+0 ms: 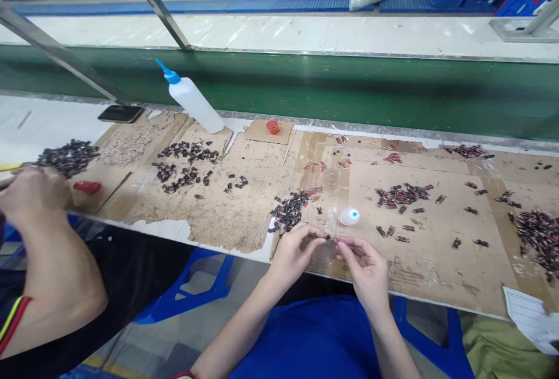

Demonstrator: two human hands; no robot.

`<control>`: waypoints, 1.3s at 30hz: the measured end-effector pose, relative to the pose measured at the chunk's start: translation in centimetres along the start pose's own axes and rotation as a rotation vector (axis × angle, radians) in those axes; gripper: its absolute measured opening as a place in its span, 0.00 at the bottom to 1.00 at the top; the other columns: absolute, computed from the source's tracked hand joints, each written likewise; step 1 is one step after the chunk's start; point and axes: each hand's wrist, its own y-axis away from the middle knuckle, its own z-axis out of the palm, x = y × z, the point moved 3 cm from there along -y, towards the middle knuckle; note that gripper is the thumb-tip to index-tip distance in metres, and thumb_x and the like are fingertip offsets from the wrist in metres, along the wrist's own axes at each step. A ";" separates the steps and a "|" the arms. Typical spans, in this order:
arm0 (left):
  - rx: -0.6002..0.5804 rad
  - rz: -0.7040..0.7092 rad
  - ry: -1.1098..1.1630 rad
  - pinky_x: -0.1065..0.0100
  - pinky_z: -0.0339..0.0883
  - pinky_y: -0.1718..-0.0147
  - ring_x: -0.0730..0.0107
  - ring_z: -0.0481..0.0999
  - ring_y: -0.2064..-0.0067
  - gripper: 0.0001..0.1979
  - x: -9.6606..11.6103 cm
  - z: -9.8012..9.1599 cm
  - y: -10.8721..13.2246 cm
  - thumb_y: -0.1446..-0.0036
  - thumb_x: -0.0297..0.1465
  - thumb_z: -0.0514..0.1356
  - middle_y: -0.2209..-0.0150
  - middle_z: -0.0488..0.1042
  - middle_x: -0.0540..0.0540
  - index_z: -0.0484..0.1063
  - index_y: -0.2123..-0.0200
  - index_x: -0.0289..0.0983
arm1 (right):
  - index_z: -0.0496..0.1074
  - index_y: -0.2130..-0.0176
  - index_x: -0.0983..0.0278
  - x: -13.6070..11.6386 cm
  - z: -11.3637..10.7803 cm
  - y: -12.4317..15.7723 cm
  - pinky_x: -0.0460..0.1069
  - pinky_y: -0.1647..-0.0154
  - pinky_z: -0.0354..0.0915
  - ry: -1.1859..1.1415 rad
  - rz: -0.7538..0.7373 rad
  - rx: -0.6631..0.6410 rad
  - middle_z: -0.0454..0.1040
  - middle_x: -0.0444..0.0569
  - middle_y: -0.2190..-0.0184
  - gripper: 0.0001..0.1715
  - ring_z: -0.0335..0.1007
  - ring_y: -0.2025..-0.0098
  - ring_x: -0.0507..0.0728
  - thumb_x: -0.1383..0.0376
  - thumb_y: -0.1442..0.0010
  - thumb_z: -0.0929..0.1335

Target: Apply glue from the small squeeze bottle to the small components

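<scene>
Between thumb and fingertips, my left hand (pixel 297 251) pinches a small dark part (pixel 326 237) near the front edge of the table. Facing it a short way off, my right hand (pixel 364 265) is closed on a tiny red part (pixel 338 240). Exact kinds are too small to make out. Just beyond my hands stands a small white bottle (pixel 349 216) with a blue tip. A pile of small dark parts (pixel 288 210) lies behind my left hand, with red pieces (pixel 313 192) at its edge. Red-and-black parts (pixel 404 194) are scattered to the right.
Cardboard (pixel 244 204) covers the table. A white squeeze bottle (pixel 196 104) with a blue nozzle leans at the back left, near a small red cup (pixel 273 127). At the left, a co-worker's hand (pixel 35 192) is beside another dark heap (pixel 67 158). A larger heap (pixel 539 239) lies far right.
</scene>
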 end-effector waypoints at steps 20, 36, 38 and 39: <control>-0.282 -0.054 0.145 0.64 0.69 0.57 0.64 0.77 0.60 0.11 2.5 -1.4 0.6 0.37 0.34 0.57 0.64 0.81 0.43 0.80 0.62 0.37 | 0.72 0.49 0.64 -4.3 -0.7 1.2 0.51 0.60 0.76 0.671 -1.062 -0.333 0.79 0.54 0.63 0.23 0.77 0.60 0.57 0.80 0.39 0.61; -0.363 -0.291 0.241 0.67 0.72 0.57 0.63 0.80 0.60 0.08 2.5 -1.0 0.3 0.44 0.30 0.60 0.63 0.83 0.45 0.81 0.65 0.36 | 0.74 0.55 0.72 -4.3 0.0 1.5 0.51 0.61 0.76 0.963 -1.280 -0.341 0.79 0.57 0.66 0.19 0.76 0.64 0.57 0.80 0.38 0.58; -0.365 -0.309 0.258 0.67 0.73 0.59 0.63 0.80 0.61 0.08 2.3 -1.0 0.3 0.45 0.30 0.60 0.64 0.83 0.44 0.81 0.66 0.36 | 0.75 0.59 0.72 -4.6 0.2 1.6 0.50 0.61 0.75 1.010 -1.317 -0.333 0.79 0.57 0.67 0.19 0.76 0.66 0.57 0.80 0.38 0.58; -0.365 -0.316 0.268 0.66 0.73 0.59 0.63 0.80 0.62 0.09 2.2 -0.9 0.2 0.45 0.31 0.61 0.65 0.83 0.44 0.81 0.66 0.36 | 0.75 0.61 0.73 -4.8 0.3 1.6 0.50 0.61 0.75 1.028 -1.333 -0.331 0.79 0.57 0.68 0.19 0.76 0.67 0.57 0.80 0.38 0.57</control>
